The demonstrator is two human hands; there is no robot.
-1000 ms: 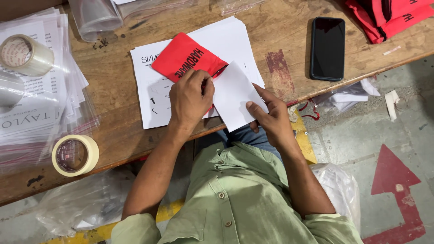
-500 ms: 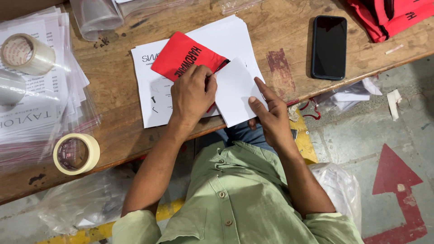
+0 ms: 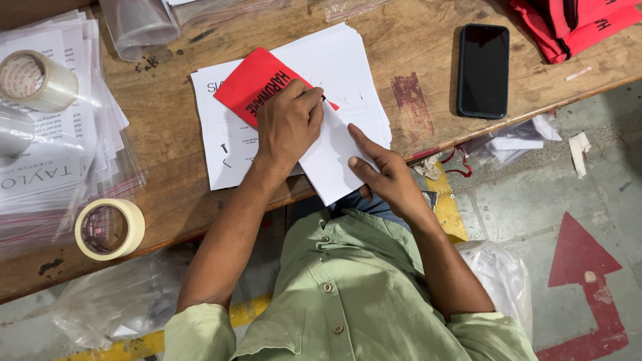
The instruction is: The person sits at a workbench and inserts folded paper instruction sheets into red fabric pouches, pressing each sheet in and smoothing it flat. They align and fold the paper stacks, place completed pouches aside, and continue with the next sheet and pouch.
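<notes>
Paper sheet looks mid-fold over the red pouch: left hand presses flat-fingered, right hand pins its edge, fingers extended. Probably creasing next.

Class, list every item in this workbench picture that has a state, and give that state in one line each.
Phone: screen dark, lying flat.
Red pouch: flat, under the left hand.
White sheet: pressed down by the right hand.
Tape roll: lying flat.
Clear tape roll: resting on bagged papers.
</notes>
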